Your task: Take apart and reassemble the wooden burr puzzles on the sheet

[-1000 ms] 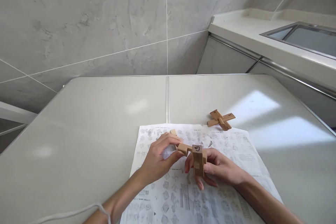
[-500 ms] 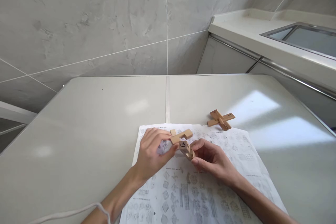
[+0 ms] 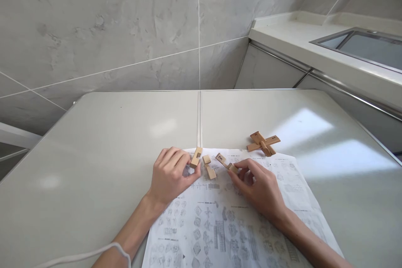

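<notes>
Between thumb and fingers, my left hand (image 3: 172, 172) pinches a light notched wooden puzzle piece (image 3: 196, 158), tilted above the top of the printed sheet (image 3: 201, 217). My right hand (image 3: 259, 184) grips the near end of another wooden puzzle piece, whose far end (image 3: 220, 158) carries a "3". In the gap between my hands, a third notched puzzle piece (image 3: 209, 167) lies on the sheet, touched by neither hand. Fingers partly hide both held pieces.
A brown cross-shaped wooden puzzle assembly (image 3: 264, 143) rests on the white table (image 3: 94, 155) at the sheet's far right corner. A white cord (image 3: 84, 254) crosses my left forearm. Beyond the table on the right is a counter (image 3: 282, 35) with a sink (image 3: 361, 48).
My hands have moved apart, and the pieces held close together are now separate. The left piece moved left and turned upright; the right one now shows a "3".
</notes>
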Demonstrator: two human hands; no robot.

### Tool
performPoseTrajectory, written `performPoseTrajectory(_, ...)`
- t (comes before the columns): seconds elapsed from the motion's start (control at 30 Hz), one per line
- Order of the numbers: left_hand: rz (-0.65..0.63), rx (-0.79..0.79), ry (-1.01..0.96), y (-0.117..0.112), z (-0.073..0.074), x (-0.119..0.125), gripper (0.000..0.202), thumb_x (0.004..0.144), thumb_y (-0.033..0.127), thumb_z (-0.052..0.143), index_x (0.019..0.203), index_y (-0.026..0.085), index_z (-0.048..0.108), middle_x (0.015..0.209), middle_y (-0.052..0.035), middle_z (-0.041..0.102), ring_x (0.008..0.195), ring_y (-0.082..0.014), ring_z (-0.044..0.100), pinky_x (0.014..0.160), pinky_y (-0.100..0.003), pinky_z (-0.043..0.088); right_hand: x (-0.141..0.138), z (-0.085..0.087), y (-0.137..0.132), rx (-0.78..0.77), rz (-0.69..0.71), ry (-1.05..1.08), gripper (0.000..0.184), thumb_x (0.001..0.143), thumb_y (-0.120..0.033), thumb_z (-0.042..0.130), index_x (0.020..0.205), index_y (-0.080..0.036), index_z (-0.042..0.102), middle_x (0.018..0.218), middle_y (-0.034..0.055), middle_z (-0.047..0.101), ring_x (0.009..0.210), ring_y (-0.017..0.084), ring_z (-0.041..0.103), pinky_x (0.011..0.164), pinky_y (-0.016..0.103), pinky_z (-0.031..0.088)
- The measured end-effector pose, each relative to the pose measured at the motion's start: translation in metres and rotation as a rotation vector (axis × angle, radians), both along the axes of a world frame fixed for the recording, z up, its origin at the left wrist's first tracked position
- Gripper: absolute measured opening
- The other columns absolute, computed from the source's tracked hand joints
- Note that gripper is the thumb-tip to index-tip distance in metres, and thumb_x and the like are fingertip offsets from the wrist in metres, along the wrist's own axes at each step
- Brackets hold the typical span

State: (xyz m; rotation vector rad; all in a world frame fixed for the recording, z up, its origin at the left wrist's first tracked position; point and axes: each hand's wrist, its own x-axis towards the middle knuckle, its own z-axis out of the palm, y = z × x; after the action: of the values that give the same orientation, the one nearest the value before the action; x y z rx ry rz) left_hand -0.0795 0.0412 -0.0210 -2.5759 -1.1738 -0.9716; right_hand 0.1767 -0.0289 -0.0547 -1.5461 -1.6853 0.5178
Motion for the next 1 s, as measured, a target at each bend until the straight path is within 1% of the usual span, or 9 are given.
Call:
performPoseTrajectory(0.1,-0.033,-0.056,0.032,-0.002,-0.001,0.002,0.026,0.089,0.023,0.070,0.072,0.022,0.050,0.065,0.0028,0.060,0.065,-0.0162,0.055,0.064,-0.033,0.043,0.000,-0.002,0.000,0.083,-0.012,-0.103,0.011,0.100,-0.031,0.068,0.092,-0.024,0.064,0.076,-0.0014,0.066,0.059,0.014,0.059,0.056,0.027,0.046)
performPoseTrajectory(0.3,-0.140,-0.139,0.068,-0.006,-0.005,0.005,0.032,0.086,0.020,0.067,0.067,0.022,0.042,0.059,0.0053,0.049,0.058,-0.0136,0.046,0.060,-0.032,0.036,-0.004,-0.002,0.002,0.200,-0.026,-0.229,0.014,0.099,-0.027,0.067,0.087,-0.022,0.060,0.077,-0.0007,0.067,0.062,0.014,0.062,0.055,0.026,0.043)
performPoseTrajectory(0.43,-0.246,-0.204,0.073,-0.008,-0.007,0.006,0.032,0.085,0.023,0.069,0.068,0.022,0.042,0.060,0.0053,0.051,0.057,-0.0135,0.046,0.058,-0.032,0.035,-0.004,-0.001,0.002,0.197,-0.016,-0.266,0.018,0.100,-0.028,0.065,0.085,-0.022,0.058,0.080,0.0013,0.067,0.067,0.016,0.062,0.056,0.028,0.041)
performPoseTrajectory(0.53,-0.266,-0.242,0.038,-0.009,-0.005,0.007,0.031,0.080,0.026,0.072,0.071,0.023,0.042,0.064,0.0038,0.053,0.062,-0.0159,0.051,0.060,-0.034,0.039,-0.005,-0.001,0.002,0.186,0.002,-0.270,0.017,0.101,-0.028,0.065,0.087,-0.022,0.057,0.080,0.0014,0.066,0.068,0.017,0.062,0.058,0.028,0.042)
performPoseTrajectory(0.63,-0.209,-0.253,-0.034,-0.008,-0.004,0.008,0.031,0.080,0.036,0.081,0.088,0.022,0.055,0.091,-0.0051,0.069,0.088,-0.0251,0.064,0.079,-0.041,0.051,-0.005,-0.002,0.003,0.195,0.030,-0.272,0.016,0.102,-0.029,0.065,0.089,-0.022,0.058,0.081,0.0015,0.066,0.069,0.017,0.062,0.059,0.028,0.042)
performPoseTrajectory(0.7,-0.183,-0.299,-0.057,-0.007,-0.005,0.009,0.052,0.081,0.047,0.088,0.115,0.021,0.059,0.122,-0.0128,0.070,0.115,-0.0328,0.064,0.096,-0.049,0.054,-0.006,-0.002,0.004,0.205,0.040,-0.274,0.017,0.102,-0.030,0.065,0.090,-0.021,0.058,0.081,0.0015,0.065,0.069,0.017,0.062,0.059,0.029,0.042)
performPoseTrajectory(0.77,-0.203,-0.376,-0.044,-0.006,-0.007,0.009,0.075,0.081,0.054,0.088,0.139,0.023,0.051,0.142,-0.0151,0.064,0.135,-0.0359,0.057,0.109,-0.054,0.051,-0.006,-0.002,0.004,0.206,0.057,-0.269,0.018,0.103,-0.032,0.065,0.091,-0.021,0.058,0.081,0.0019,0.065,0.069,0.018,0.062,0.060,0.029,0.043)
performPoseTrajectory(0.87,-0.241,-0.482,-0.024,-0.006,-0.011,0.009,0.085,0.085,0.049,0.087,0.153,0.028,0.040,0.148,-0.0126,0.063,0.141,-0.0344,0.056,0.114,-0.055,0.050,-0.007,-0.001,0.004,0.181,0.102,-0.252,0.018,0.104,-0.036,0.064,0.095,-0.021,0.060,0.086,0.0042,0.068,0.073,0.020,0.064,0.062,0.031,0.046)
performPoseTrajectory(1.0,-0.249,-0.542,-0.034,-0.010,-0.013,0.010,0.080,0.088,0.039,0.087,0.152,0.032,0.040,0.137,-0.0097,0.069,0.130,-0.0328,0.064,0.108,-0.054,0.054,-0.007,0.002,0.004,0.119,0.168,-0.195,0.012,0.107,-0.033,0.062,0.104,-0.022,0.063,0.098,0.0079,0.072,0.083,0.024,0.069,0.068,0.034,0.051)
